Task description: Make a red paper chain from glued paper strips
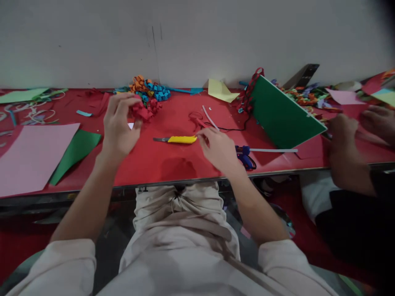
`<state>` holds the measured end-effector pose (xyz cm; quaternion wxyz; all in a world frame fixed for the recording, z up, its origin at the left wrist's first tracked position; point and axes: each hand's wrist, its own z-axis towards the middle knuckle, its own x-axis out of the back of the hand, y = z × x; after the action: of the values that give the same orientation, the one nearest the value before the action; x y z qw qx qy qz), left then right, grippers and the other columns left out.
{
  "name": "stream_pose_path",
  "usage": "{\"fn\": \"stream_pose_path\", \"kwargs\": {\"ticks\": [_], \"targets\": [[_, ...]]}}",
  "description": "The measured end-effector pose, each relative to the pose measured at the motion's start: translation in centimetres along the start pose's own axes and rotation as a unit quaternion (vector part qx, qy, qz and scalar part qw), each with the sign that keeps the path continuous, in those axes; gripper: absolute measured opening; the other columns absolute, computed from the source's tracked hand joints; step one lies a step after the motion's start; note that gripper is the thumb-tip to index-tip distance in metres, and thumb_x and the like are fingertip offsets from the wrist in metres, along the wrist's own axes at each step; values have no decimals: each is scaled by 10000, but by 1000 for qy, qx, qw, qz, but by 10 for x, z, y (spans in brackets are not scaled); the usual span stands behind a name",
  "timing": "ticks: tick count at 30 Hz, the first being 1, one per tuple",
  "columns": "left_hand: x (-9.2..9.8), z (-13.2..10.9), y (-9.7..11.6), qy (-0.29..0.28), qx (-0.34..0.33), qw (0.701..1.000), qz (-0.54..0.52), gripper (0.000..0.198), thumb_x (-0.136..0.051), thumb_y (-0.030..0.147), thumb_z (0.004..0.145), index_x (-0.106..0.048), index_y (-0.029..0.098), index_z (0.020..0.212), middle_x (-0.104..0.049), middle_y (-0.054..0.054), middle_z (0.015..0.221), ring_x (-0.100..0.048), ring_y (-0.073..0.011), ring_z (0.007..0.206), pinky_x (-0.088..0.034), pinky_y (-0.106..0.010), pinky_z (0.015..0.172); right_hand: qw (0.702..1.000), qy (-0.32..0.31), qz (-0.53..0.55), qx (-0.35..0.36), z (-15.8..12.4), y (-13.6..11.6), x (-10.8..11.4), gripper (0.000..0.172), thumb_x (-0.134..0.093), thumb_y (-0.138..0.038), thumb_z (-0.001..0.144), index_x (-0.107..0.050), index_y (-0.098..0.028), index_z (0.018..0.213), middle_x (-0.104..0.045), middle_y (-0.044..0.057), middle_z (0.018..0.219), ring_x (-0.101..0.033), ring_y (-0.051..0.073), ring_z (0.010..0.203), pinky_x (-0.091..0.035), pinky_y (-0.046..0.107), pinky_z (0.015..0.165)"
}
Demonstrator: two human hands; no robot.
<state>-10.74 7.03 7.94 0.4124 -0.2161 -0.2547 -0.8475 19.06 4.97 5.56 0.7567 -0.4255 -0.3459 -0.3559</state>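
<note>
Near left: pink sheet (31, 156) lying against green sheet (75, 150)
Right: green board (280, 113), tilted, beside a co-worker's hand (342, 135)
Back: yellow paper (220, 90)

Soft, even indoor light from overhead keeps the pale wall (216, 37) bright and the red table (154, 160) well lit, with only a faint shadow beside the right hand (219, 150), while the edges bow outward, the far right corner darkens and fine detail smears slightly.
</note>
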Motion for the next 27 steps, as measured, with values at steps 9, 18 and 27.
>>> {"fn": "stream_pose_path", "kwargs": {"ticks": [9, 18, 27], "targets": [[-29, -41, 27, -183, 13, 983, 22, 258, -524, 177, 934, -722, 194, 1098, -727, -102, 1209, -714, -251, 1043, -577, -358, 921, 973, -129, -191, 26, 105, 14, -45, 240, -573, -65, 945, -802, -122, 906, -788, 211, 965, -746, 283, 969, -537, 390, 826], [-27, -108, 43, -193, 120, 969, -94, 229, -553, 155, 949, -688, 193, 1131, -687, -89, 1187, -693, -213, 1039, -558, -356, 973, 974, 57, 201, 86, 38, 1, -38, 164, -419, -226, 1080, -557, -223, 1169, -725, 77, 1068, -696, 169, 945, -533, 306, 820], [-16, -138, 69, -170, 85, 976, -106, 326, -582, 238, 1021, -613, 201, 1344, -579, -135, 1313, -589, -242, 1275, -518, -392, 1086, 938, 54, 343, 13, -98, -8, -50, 219, -543, -252, 1056, -535, -283, 1272, -763, 41, 1116, -738, 133, 884, -585, 306, 843]]}}
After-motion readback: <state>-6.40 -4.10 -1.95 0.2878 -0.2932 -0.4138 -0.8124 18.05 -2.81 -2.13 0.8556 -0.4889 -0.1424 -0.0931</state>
